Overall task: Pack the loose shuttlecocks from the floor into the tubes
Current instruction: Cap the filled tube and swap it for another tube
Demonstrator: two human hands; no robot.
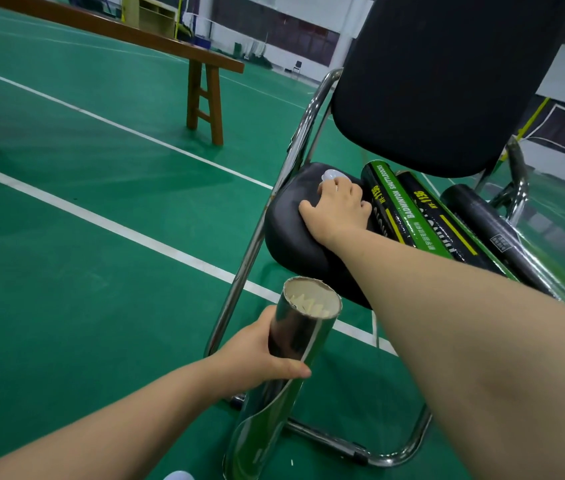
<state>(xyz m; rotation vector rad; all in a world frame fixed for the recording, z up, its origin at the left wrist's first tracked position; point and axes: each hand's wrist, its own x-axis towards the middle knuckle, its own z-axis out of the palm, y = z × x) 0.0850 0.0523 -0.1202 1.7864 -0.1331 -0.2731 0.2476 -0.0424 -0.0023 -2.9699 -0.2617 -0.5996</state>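
Where the head view looks down across a green court floor [66, 237], the items stand as follows.

Item 1: left hand [267, 355], low centre. Fingers and thumb wrapped round the upper part of the open tube [303, 327], thumb across its near side.

Item 2: open tube, shiny dark with a green band lower down. Nearly upright, leaning slightly, mouth uppermost, just in front of the chair. Lower end at the bottom edge of the view; whether it touches the floor cannot be told.

Item 3: shuttlecocks [312, 303]. Pale feather tips visible inside the tube's mouth, sitting just below the rim.

Item 4: right hand [338, 209], arm stretched forward. Palm down on the chair seat [288, 233], fingers curled over a small white object [331, 175] at the seat's far corner. What the object is cannot be told.

Item 5: chair, black padded seat and backrest [447, 81] on a chrome frame [257, 237].

Item 6: three closed tubes lying side by side on the seat, right of the hand: printed tube [402, 206] marked BADMINTON SHUTTLECOCKS, touching a second printed tube [440, 220], then a plain black tube [492, 223].

Item 7: wooden bench [205, 81], upper left, well apart from the chair.

Item 8: white court lines [118, 230] crossing the floor.
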